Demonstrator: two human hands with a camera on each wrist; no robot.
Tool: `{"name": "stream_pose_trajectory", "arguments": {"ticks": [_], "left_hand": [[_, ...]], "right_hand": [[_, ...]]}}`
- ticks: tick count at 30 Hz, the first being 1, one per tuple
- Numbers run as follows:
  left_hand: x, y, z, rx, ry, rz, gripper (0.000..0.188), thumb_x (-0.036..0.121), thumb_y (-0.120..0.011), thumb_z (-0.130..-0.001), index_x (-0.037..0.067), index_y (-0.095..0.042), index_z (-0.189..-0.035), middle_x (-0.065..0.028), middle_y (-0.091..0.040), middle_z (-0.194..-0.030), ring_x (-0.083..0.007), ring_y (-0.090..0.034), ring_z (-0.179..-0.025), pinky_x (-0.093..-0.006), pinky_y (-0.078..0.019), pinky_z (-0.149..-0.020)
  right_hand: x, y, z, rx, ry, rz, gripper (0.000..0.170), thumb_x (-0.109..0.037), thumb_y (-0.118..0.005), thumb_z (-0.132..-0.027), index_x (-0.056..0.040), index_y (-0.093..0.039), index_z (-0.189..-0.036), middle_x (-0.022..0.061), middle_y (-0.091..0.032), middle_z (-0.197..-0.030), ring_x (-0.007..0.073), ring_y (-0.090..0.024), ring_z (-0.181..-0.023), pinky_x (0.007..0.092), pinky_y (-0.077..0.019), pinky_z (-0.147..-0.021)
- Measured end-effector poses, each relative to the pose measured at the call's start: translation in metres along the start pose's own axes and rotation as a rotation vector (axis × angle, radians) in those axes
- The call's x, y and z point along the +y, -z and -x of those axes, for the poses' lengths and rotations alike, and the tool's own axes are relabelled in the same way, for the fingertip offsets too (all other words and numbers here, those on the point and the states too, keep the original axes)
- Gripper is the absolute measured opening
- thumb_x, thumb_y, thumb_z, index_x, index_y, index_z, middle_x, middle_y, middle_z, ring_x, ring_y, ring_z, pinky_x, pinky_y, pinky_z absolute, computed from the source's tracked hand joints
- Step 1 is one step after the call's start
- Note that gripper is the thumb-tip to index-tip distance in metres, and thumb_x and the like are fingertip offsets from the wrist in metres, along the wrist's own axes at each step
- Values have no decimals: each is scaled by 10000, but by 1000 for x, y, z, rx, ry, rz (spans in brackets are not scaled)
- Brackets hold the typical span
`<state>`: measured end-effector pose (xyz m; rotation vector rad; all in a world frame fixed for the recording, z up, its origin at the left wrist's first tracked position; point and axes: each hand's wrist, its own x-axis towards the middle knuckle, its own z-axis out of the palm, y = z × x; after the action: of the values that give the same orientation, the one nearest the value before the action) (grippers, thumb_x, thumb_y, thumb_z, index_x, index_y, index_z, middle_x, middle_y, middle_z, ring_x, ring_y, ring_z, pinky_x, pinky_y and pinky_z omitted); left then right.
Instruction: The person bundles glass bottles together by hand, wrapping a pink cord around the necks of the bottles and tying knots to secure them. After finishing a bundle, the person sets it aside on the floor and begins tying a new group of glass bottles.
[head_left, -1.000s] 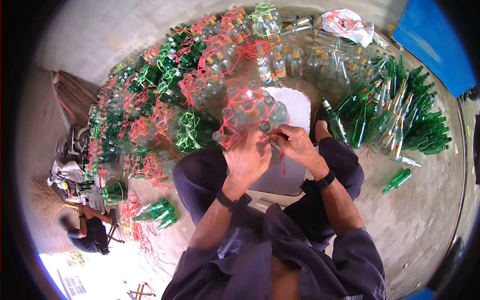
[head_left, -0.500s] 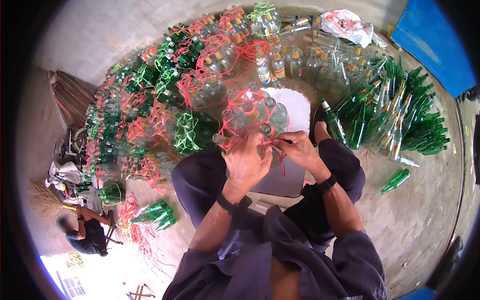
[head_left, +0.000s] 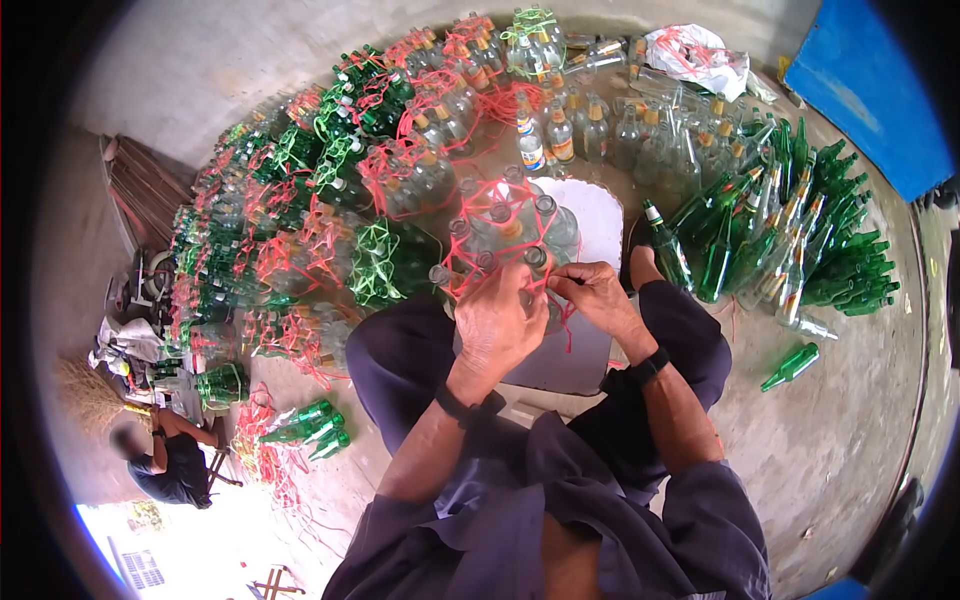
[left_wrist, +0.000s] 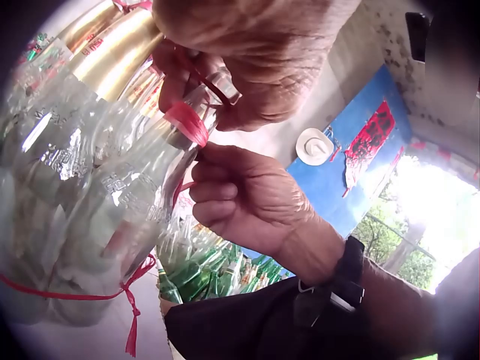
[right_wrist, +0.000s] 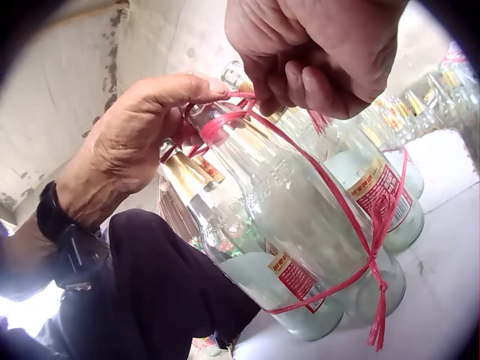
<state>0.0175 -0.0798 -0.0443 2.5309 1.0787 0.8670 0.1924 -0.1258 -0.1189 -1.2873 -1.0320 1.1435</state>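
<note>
A bundle of clear glass bottles (head_left: 563, 235) stands upright on a white board or stool top (head_left: 598, 205) between the person's knees. Red plastic twine (right_wrist: 330, 184) wraps the necks, and another loop circles the lower bodies with a knot at the side. At the nearest bottle's neck, the left hand (head_left: 497, 318) pinches the twine between thumb and curled fingers. Close beside it on the right, the right hand (head_left: 598, 298) pinches a strand of that twine. Both hands also show at the neck in the left wrist view, where the right hand (left_wrist: 251, 195) is lower.
Many tied bundles of clear and green bottles (head_left: 375, 265) fill the floor at left. Loose green bottles (head_left: 850, 250) lie heaped at right, with a single one (head_left: 790, 367) nearer. A white sack (head_left: 697, 58) lies at the back. Another person (head_left: 180, 460) sits far left.
The twine pulled between the two hands half a second ago shows less now. The right hand has shifted slightly at the bottle neck; the left hand keeps its place there.
</note>
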Motion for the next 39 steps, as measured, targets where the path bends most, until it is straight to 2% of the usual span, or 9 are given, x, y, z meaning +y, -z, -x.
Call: {"name": "stream_pose_trajectory", "arguments": {"ticks": [6, 11, 13, 16, 19, 23, 25, 38, 39], "left_hand": [[1, 6, -1, -51, -7, 53, 354, 135, -787, -772, 96, -578, -1055, -70, -697, -878, -308, -693, -744, -428, -533, -660], [-11, 11, -7, -115, 43, 220, 311, 151, -762, -826, 87, -632, -1101, -73, -749, -894, -260, -726, -768, -365, -552, -669], [-21, 18, -10, -196, -4, 183, 221, 105, -687, -895, 57, -632, -1104, -105, -753, -921, -249, -739, -796, -347, -563, -687], [-30, 26, -22, -471, 197, 318, 148, 12, -556, -953, 34, -600, -1093, -142, -754, -1000, -273, -754, -887, -366, -577, -757], [-37, 19, -26, -411, 34, 341, 126, -11, -533, -958, 38, -575, -1066, -144, -754, -1040, -300, -752, -924, -380, -580, -786], [-34, 23, -30, -482, 36, 266, 107, -19, -517, -963, 39, -555, -1044, -151, -758, -1061, -318, -749, -971, -381, -583, -812], [-35, 24, -31, -480, 48, 319, 112, -30, -510, -954, 44, -550, -1029, -159, -761, -1049, -337, -743, -979, -391, -581, -802], [-35, 19, -28, -463, -25, 192, 111, -10, -505, -948, 58, -566, -1012, -118, -751, -951, -338, -732, -873, -430, -557, -732], [-35, 19, -28, -457, -25, 201, 112, -9, -505, -947, 59, -566, -1012, -116, -745, -935, -334, -731, -868, -426, -555, -733]], "right_hand": [[4, -1, -1, 51, -81, 66, 201, -167, -719, -919, 24, -768, -882, -3, -613, -615, 53, -515, -558, 284, -424, -502], [2, -3, -7, 16, -217, -32, 267, -198, -742, -893, 28, -741, -751, 9, -605, -578, 68, -511, -501, 286, -422, -462], [-1, -4, -10, 8, -267, -28, 312, -179, -730, -879, 6, -690, -632, 12, -580, -539, 78, -496, -438, 288, -407, -414], [1, -3, -15, -16, -289, -47, 326, -157, -710, -862, -14, -648, -577, 10, -569, -513, 86, -493, -401, 292, -394, -386], [2, -4, -16, -21, -310, -109, 317, -151, -708, -841, -18, -639, -562, 15, -572, -505, 95, -505, -402, 293, -393, -385], [5, -5, -17, -12, -293, -53, 318, -162, -715, -824, -26, -635, -548, 23, -570, -490, 103, -517, -402, 289, -400, -393], [1, -7, -17, -9, -316, 10, 329, -153, -690, -871, -11, -636, -580, -10, -527, -516, 56, -428, -477, 268, -319, -456], [11, -8, -16, 20, -291, 11, 331, -147, -711, -884, -13, -645, -588, -13, -527, -519, 53, -434, -476, 271, -311, -443], [15, -7, -17, 18, -290, 10, 335, -194, -727, -858, -16, -655, -584, 10, -551, -508, 75, -476, -456, 285, -359, -434]]}}
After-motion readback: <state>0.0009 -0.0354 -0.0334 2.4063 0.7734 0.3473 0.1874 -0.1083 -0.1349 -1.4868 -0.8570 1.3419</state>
